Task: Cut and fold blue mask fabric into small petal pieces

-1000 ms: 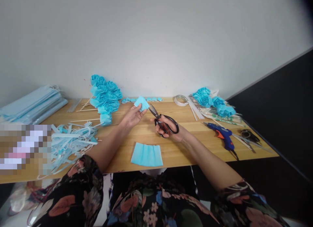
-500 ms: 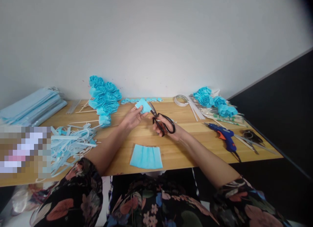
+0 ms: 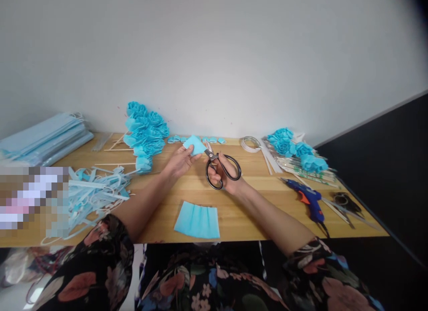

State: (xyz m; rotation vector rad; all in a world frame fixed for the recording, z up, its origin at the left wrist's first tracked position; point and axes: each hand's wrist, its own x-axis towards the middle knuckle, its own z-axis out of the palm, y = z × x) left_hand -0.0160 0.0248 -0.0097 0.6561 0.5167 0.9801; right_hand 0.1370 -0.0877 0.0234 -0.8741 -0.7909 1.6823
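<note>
A small folded piece of blue mask fabric (image 3: 195, 144) is pinched between the thumb and fingers of my left hand (image 3: 180, 162). My right hand (image 3: 228, 177) grips black-handled scissors (image 3: 212, 156), fingers through the loops. Their blades are parted and point up and left, close against the right corner of the folded fabric; whether they touch it I cannot tell. Below my hands, near the table's front edge, lies a pleated blue fabric piece (image 3: 196, 220). Behind the hands a row of small blue rolled pieces (image 3: 212, 140) runs along the wall.
On the wooden table (image 3: 254, 204), blue fabric roses (image 3: 147, 128) and cut strips (image 3: 96, 188) lie left, beside stacked masks (image 3: 43, 137). To the right are a tape roll (image 3: 250, 144), more roses (image 3: 284, 143), a blue glue gun (image 3: 309, 197) and a dark coiled item (image 3: 346, 201).
The scissor loops have spread wider and the blades have parted more. My left hand keeps the folded fabric in nearly the same place. The camera view has tilted slightly.
</note>
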